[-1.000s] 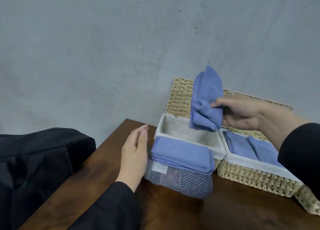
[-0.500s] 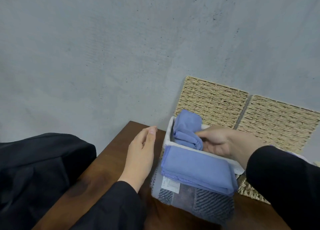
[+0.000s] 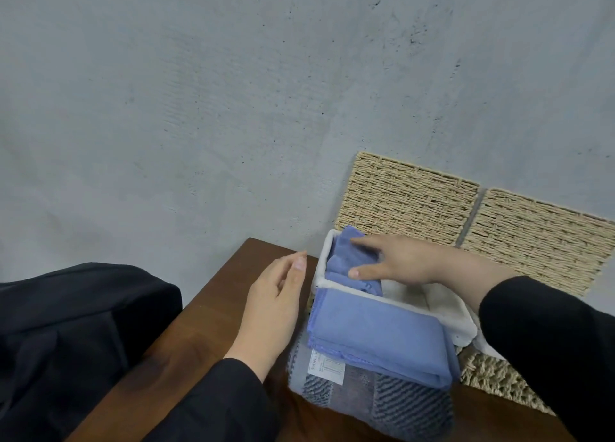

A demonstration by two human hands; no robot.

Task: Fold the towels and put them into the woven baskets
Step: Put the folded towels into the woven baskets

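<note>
A folded blue towel [image 3: 349, 261] stands on edge in the left end of a woven basket with a white liner [image 3: 419, 305]. My right hand [image 3: 399, 261] reaches into the basket, fingers straight, pressing on that towel. A second folded blue towel [image 3: 376, 338] lies on a grey striped towel [image 3: 382, 398] on the table in front of the basket. My left hand [image 3: 273, 305] rests flat on the brown table [image 3: 186, 341], just left of the basket, holding nothing.
Two woven basket lids [image 3: 409, 205] lean against the grey wall behind the basket. A dark cloth or bag [image 3: 73, 335] lies at the table's left. My right sleeve hides the second basket to the right.
My right hand lowered the folded blue towel from the air into the basket's left end and straightened its fingers onto it. The view shifted right and down. The left hand stayed.
</note>
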